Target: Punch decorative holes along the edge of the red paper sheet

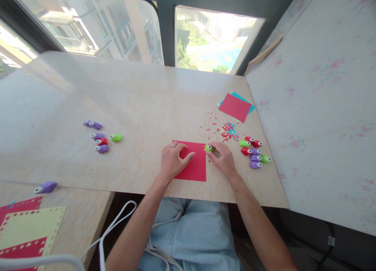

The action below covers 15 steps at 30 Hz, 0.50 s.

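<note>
A red sheet of paper (pixel 194 167) lies on the marble-look surface before me. My left hand (pixel 172 160) rests on the sheet's left part, thumb and fingers apart. At the sheet's upper right edge, my right hand (pixel 223 160) grips a small green craft punch (pixel 208 148) between thumb and fingers. The punch sits at the paper's edge; whether the paper is inside its slot I cannot tell. A few red paper bits lie close by the punch.
Red and blue punched bits (pixel 230 131) are scattered beyond my right hand. Several craft punches (pixel 255 158) cluster at right, more punches (pixel 101 141) at left. Coloured sheets (pixel 235 107) lie near the wall. Hole-edged sheets (pixel 32 224) and a white cable (pixel 113 224) are lower left.
</note>
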### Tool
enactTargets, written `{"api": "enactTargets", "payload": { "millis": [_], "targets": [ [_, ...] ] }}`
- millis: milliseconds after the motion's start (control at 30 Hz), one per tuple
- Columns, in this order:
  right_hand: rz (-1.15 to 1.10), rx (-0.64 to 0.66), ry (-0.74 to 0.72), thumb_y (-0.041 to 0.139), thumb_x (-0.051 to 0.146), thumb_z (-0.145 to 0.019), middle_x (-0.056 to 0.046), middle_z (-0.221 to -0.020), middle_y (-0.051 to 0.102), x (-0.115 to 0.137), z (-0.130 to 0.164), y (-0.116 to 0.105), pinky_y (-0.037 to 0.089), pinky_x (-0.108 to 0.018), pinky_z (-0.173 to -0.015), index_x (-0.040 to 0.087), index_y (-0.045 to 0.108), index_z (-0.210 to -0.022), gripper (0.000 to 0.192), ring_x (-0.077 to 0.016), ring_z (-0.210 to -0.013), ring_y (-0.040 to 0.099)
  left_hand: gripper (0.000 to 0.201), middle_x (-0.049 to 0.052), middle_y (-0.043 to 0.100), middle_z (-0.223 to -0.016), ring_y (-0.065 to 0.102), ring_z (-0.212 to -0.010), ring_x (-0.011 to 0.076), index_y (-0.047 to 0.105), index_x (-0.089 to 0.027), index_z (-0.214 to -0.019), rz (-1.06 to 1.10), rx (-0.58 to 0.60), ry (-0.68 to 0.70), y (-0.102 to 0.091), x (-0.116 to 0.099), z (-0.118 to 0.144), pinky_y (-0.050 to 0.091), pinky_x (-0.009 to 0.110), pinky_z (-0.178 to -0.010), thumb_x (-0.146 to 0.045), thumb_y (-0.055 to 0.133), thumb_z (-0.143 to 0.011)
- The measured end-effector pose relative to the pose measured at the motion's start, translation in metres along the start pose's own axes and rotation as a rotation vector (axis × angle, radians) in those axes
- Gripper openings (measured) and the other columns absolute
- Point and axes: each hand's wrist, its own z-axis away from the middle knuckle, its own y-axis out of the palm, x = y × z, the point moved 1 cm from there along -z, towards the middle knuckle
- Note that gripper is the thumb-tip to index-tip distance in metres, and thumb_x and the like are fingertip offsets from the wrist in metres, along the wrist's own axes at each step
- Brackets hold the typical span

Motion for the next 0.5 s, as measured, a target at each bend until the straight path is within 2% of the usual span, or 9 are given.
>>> {"api": "enactTargets", "payload": {
  "millis": [267,367,500],
  "targets": [
    [-0.002,0.004,0.017,0.063,0.031,-0.09,-0.008,-0.107,0.068,-0.002,0.001,0.001,0.049,-0.045,-0.094,0.022,0.065,-0.109,0.021,-0.026,-0.103,0.062,0.031,0.004,0.068,-0.09,0.061,-0.085,0.0177,0.062,-0.022,-0.091,-0.12,0.086,-0.092,-0.003,-0.009,-0.012,0.04,0.028,-0.077,-0.049,0.07,-0.079],
    [-0.009,0.005,0.022,0.062,0.03,-0.09,-0.008,-0.108,0.068,0.0,0.0,0.0,0.049,-0.045,-0.095,0.023,0.066,-0.109,0.021,-0.0257,-0.103,0.062,0.025,0.004,0.068,-0.088,0.06,-0.08,0.0164,0.062,-0.021,-0.091,-0.171,0.096,-0.13,-0.003,-0.01,-0.016,0.036,0.027,-0.071,-0.045,0.057,-0.087],
    [-0.013,0.008,0.015,0.061,0.027,-0.09,-0.008,-0.108,0.069,0.001,0.0,0.0,0.049,-0.043,-0.094,0.023,0.065,-0.109,0.02,-0.0247,-0.102,0.062,0.034,0.007,0.069,-0.087,0.058,-0.074,0.0161,0.063,-0.02,-0.091,-0.205,0.144,-0.22,-0.004,-0.01,-0.024,0.029,0.026,-0.064,-0.041,0.037,-0.095]
  ]
}}
